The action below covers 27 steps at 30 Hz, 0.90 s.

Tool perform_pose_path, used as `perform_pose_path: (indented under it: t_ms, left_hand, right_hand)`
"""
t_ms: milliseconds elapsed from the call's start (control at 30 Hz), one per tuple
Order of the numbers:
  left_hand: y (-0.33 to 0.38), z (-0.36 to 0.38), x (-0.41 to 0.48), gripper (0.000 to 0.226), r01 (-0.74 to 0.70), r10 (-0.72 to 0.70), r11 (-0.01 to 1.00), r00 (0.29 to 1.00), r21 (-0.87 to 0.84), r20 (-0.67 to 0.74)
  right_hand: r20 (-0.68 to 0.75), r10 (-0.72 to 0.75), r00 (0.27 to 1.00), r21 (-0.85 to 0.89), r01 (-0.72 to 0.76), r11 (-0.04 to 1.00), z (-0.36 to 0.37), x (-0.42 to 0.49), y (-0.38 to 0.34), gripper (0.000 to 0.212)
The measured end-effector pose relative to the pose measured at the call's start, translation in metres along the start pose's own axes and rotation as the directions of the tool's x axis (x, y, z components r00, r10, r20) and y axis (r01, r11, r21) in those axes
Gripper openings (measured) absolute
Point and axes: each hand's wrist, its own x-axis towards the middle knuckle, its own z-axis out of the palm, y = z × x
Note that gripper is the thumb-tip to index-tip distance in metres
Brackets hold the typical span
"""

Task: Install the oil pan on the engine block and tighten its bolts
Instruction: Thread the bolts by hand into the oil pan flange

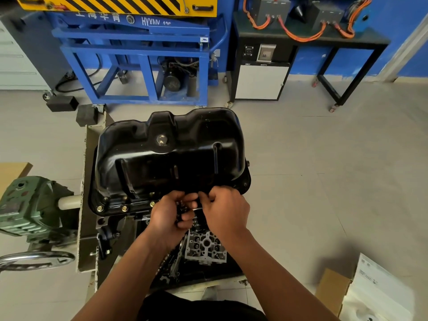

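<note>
A glossy black oil pan [169, 156] lies upside down on the engine block [206, 247], its drain plug [161, 139] facing up. Brass-coloured bolts [124, 208] sit in its near flange at the left. My left hand [170, 213] and my right hand [225, 209] meet at the middle of the near flange, fingers curled. Between them they hold a small dark tool with a thin metal shaft [196, 208]; what its tip touches is hidden by my fingers.
A green gearbox [30, 207] with a chrome handwheel [34, 260] stands at the left. Behind are a blue lift frame [139, 54] and a black bench [308, 42] with orange cables. Cardboard and paper bags [370, 295] lie at the lower right.
</note>
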Motion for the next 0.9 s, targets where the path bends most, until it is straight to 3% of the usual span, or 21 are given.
perform_pose_path:
  t_ms: [167, 300, 467, 600, 733, 800, 900]
  left_hand:
    - [0.0, -0.004, -0.001, 0.042, 0.002, -0.002, 1.0, 1.0, 0.022, 0.001]
    - [0.001, -0.002, -0.003, 0.044, -0.01, 0.009, 0.997, 1.0, 0.076, 0.007]
    - [0.002, -0.002, -0.008, 0.044, -0.037, 0.036, 0.987, 0.999, 0.154, 0.009]
    - [0.0, 0.0, -0.011, 0.037, -0.062, 0.061, 0.975, 0.998, 0.212, 0.011]
    - [-0.002, 0.003, -0.014, 0.032, -0.099, 0.089, 0.958, 0.995, 0.268, 0.049]
    - [-0.006, 0.008, -0.016, 0.035, -0.137, 0.114, 0.941, 0.989, 0.311, 0.091]
    - [-0.017, 0.017, -0.015, 0.038, -0.151, 0.13, 0.918, 0.988, 0.367, 0.084]
  right_hand:
    - [0.001, -0.043, 0.999, 0.08, 0.042, 0.996, 0.002, -0.008, 0.002, 0.03]
    - [-0.021, -0.021, 1.0, -0.001, 0.021, 1.0, -0.001, -0.002, 0.0, 0.033]
    - [-0.059, -0.051, 0.997, 0.062, 0.054, 0.997, 0.003, -0.009, -0.001, 0.022]
    - [-0.039, -0.036, 0.999, 0.016, 0.037, 0.999, -0.004, -0.005, 0.0, 0.037]
    - [-0.153, -0.06, 0.986, 0.244, 0.096, 0.965, -0.02, -0.02, -0.005, 0.027]
    - [-0.012, -0.127, 0.992, 0.403, 0.121, 0.907, -0.024, -0.03, -0.006, 0.025]
    - [0.185, -0.159, 0.97, 0.462, 0.057, 0.885, -0.029, -0.035, -0.001, 0.02]
